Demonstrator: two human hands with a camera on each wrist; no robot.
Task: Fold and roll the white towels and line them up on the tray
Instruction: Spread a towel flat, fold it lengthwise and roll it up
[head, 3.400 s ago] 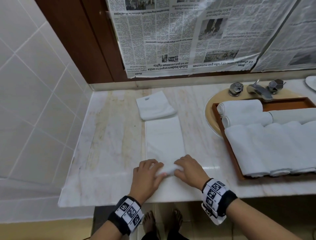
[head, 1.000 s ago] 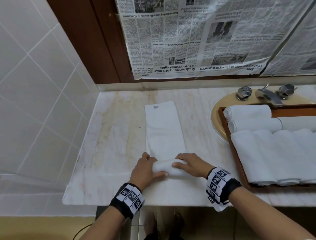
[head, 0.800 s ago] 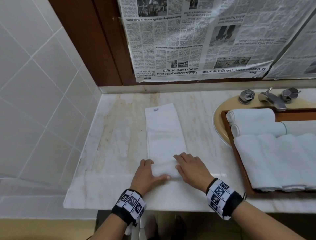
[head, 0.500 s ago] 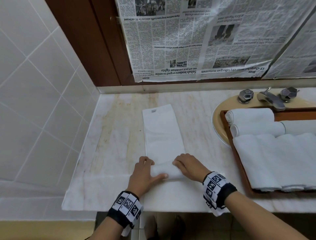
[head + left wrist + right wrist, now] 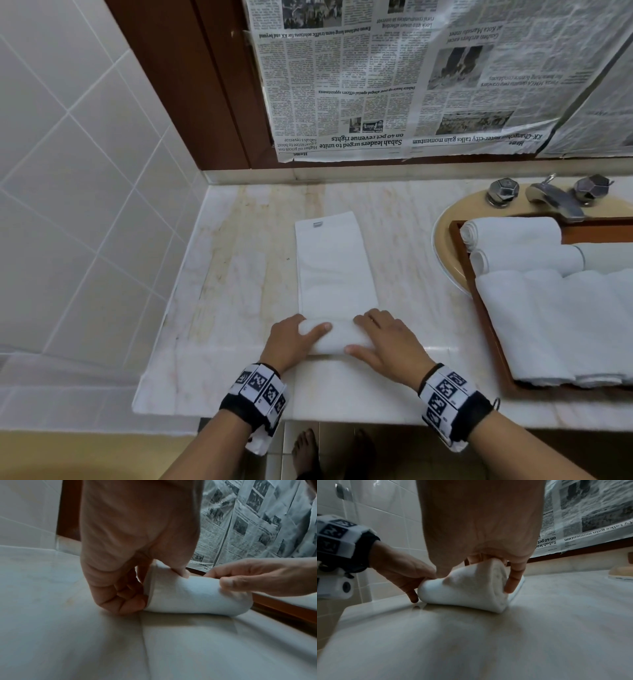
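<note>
Both hands, left hand [image 5: 294, 337] and right hand [image 5: 383, 342], fingers curled round the towel [image 5: 334, 267], are rolling it toward twelve o'clock, the roll fatter than a moment ago.

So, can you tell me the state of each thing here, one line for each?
towel: folded into a strip, near end rolled, rest flat
left hand: grips the roll's left end
right hand: grips the roll's right end
tray: holds rolled and folded towels
faucet: no water seen
</note>
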